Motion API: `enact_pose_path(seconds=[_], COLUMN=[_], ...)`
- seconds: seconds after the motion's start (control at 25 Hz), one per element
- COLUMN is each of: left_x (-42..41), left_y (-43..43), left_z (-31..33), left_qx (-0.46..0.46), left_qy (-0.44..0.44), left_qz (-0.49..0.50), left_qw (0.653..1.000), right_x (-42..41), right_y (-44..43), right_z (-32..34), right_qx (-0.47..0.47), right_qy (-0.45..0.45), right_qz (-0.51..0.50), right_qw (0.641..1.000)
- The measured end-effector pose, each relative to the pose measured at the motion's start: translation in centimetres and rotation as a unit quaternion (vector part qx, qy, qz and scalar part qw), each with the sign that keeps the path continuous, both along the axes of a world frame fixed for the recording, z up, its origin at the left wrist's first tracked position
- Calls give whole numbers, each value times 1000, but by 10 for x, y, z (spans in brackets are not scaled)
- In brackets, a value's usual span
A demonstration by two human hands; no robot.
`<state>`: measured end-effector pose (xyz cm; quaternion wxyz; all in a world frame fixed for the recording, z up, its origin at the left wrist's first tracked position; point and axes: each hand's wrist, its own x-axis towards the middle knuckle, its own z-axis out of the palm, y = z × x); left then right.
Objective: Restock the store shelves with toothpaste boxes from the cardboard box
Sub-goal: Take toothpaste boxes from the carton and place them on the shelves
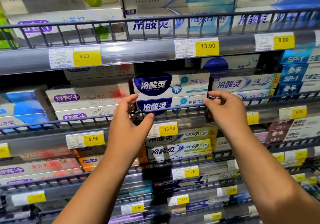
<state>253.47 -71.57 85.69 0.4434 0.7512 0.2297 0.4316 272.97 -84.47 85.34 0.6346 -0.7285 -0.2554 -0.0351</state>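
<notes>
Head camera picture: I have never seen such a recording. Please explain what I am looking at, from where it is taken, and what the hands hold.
There is no machine here: a person wears one camera on the head, so you see their own arms reaching forward. The left hand and right hand are at the two ends of the lower navy-and-white toothpaste box, which lies under a matching box behind the wire rail. Whether they grip it cannot be told. Below hangs a yellow 13.90 price tag. Other toothpaste boxes fill the shelves.
</notes>
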Motion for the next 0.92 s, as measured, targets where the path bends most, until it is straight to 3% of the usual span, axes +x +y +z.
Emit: enact_pose_path(seconds=[0.16,0.44,0.92], left_x=[-5,-10,37], left_y=[0,-12,-92], left_z=[-1,3,-66], left_qx=[-5,15,-13], left_qy=[3,15,103], left_qz=[-42,-207,-469], left_qw=[999,978,877], right_x=[-19,-75,-139], right_y=[-11,-37,-145], right_z=[2,6,-71], right_qx=[12,26,9], right_qy=[9,17,84], right_qz=[-4,-49,-170], right_qw=[1000,998,982])
